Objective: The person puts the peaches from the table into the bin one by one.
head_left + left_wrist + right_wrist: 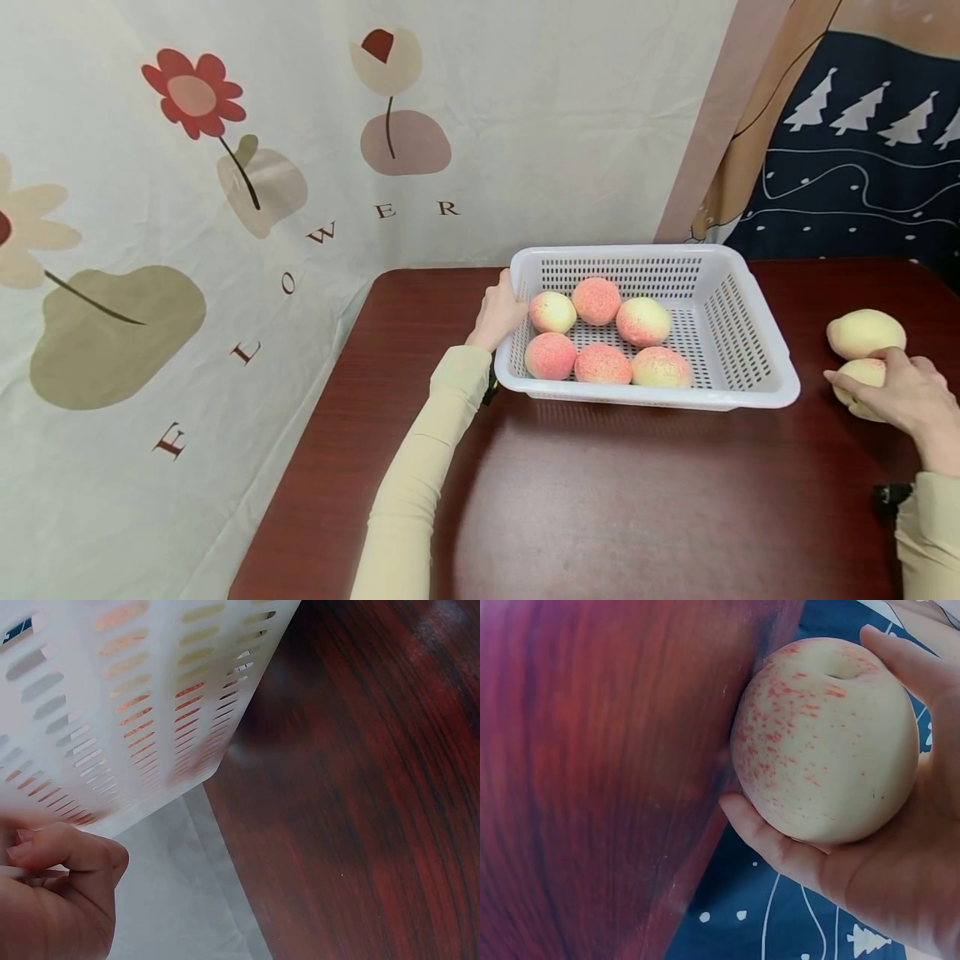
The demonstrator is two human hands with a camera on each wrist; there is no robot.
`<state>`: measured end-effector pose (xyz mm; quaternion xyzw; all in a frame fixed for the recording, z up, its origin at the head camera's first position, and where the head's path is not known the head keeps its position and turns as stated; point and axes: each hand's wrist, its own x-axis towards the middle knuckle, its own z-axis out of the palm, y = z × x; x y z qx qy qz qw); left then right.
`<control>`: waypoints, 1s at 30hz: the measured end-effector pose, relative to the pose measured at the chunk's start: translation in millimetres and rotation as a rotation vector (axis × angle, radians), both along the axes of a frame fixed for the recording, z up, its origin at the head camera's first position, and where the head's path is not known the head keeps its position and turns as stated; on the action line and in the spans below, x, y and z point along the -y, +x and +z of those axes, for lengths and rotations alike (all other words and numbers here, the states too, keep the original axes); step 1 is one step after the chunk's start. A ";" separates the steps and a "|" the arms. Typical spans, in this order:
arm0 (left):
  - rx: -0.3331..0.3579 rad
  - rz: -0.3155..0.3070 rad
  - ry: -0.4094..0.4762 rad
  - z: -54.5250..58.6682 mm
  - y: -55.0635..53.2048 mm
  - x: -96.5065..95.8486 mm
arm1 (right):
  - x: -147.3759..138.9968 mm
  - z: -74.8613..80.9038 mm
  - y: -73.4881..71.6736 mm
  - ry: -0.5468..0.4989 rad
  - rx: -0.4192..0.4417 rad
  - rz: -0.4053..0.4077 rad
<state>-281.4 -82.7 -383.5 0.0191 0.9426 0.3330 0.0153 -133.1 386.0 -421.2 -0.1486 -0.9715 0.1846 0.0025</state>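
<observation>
On the dark wooden table (600, 500), your left hand (498, 315) grips the left rim of the white basket (750, 333), which holds 6 peaches (596, 300). At the table's right edge, your right hand (903, 398) curls round 1 peach (825, 742), just beside another pale peach (865, 332).

The basket (750, 333) is perforated white plastic with a slight sheen, the table (615, 500) glossy dark-red wood grain, the peach (825, 742) matt and speckled, the backdrop (225, 167) printed cloth.
</observation>
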 end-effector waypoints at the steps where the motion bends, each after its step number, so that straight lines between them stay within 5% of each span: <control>1: 0.000 0.001 0.000 0.0 0.0 0.1 | 0.4 0.3 0.0 0.000 -0.003 -0.002; 17: -0.006 -0.001 -0.005 -1.6 -0.7 1.0 | -2.6 -1.6 1.3 0.035 -0.048 -0.045; 30: -0.004 0.004 -0.007 -2.1 -0.5 0.6 | 20.8 38.1 -2.2 0.009 -0.218 -0.030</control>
